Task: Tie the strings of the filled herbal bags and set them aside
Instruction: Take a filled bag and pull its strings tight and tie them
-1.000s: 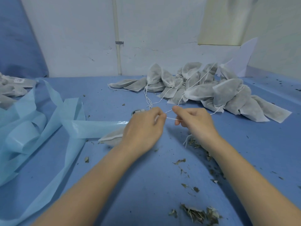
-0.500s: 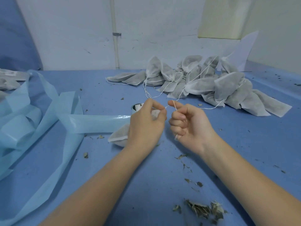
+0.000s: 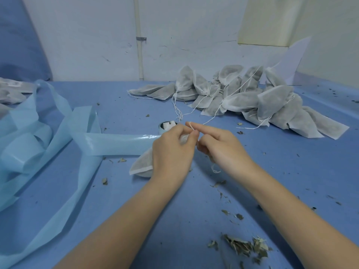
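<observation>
Our right index finger (image 3: 191,125) reaches forward with a loop of white string (image 3: 191,126) wound around it near the tip, while the right hand (image 3: 223,147) curls its other fingers in, a loose string end dangling just beneath them. Our left hand (image 3: 172,150) pinches the neck of the herbal bag (image 3: 142,165) between thumb and fingertips, right against that loop; the bag's filled body lies on the blue table (image 3: 174,210) under the left palm. We judge this to be the knot's forming stage, though the crossing itself is too small to read clearly. Behind our hands, a heap of bags (image 3: 242,98) sprawls across the far table, its trailing strings running toward our fingers, 1 of them close to the looped finger. A pale blue film strip (image 3: 116,141) lies to the left, with dried herb scraps (image 3: 242,247) in the foreground. The risk from here: the loop could slide off the fingertip if tension slackens, or a stray string from the heap could get caught into the knot.
</observation>
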Demonstrator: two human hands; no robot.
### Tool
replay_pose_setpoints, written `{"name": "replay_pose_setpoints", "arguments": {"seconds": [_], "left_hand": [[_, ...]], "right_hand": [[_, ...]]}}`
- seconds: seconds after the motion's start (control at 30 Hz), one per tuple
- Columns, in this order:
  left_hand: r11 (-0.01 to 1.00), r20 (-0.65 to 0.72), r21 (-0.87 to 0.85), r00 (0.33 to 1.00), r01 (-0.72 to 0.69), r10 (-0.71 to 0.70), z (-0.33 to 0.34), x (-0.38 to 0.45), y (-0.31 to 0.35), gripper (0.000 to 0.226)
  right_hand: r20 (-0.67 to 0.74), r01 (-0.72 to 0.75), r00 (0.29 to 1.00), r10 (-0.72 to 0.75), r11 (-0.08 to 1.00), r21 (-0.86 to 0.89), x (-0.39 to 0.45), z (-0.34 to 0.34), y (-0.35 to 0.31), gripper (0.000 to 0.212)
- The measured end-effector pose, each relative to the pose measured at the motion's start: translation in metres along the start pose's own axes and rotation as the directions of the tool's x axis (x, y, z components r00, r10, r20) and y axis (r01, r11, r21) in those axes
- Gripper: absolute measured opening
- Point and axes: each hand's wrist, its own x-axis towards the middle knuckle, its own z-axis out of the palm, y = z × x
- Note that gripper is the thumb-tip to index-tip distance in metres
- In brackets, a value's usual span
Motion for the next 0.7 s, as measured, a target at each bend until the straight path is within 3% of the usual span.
{"name": "replay_pose_setpoints", "arguments": {"seconds": [0.17, 0.3, 0.4, 0.53, 0.7], "left_hand": [[0.999, -0.022, -0.007, 0.999, 0.046, -0.046, -0.001, 0.001, 0.003, 0.018], [0.996, -0.018, -0.051, 0.997, 0.079, -0.08, -0.001, 0.0, 0.003, 0.024], [0.984, 0.004, -0.134, 0.993, 0.121, -0.121, -0.002, 0.0, 0.003, 0.026], [0.941, 0.033, -0.294, 0.985, 0.17, -0.168, -0.005, 0.004, 0.002, 0.026], [0.887, 0.126, -0.411, 0.977, 0.211, -0.175, -0.01, 0.003, 0.003, 0.03]], "right_hand": [[-0.051, 0.182, 0.978, -0.203, 0.947, -0.266, -0.003, 0.004, 0.002, 0.032], [-0.107, 0.255, 0.949, -0.298, 0.919, -0.301, -0.003, 0.007, 0.005, 0.026], [-0.126, 0.169, 0.972, -0.199, 0.961, -0.219, 0.0, 0.002, 0.007, 0.023], [0.019, -0.057, 0.998, 0.055, 0.99, 0.129, 0.005, -0.007, 0.01, 0.005], [0.151, -0.068, 0.988, 0.043, 0.984, 0.163, 0.006, -0.017, 0.009, 0.013]]}}
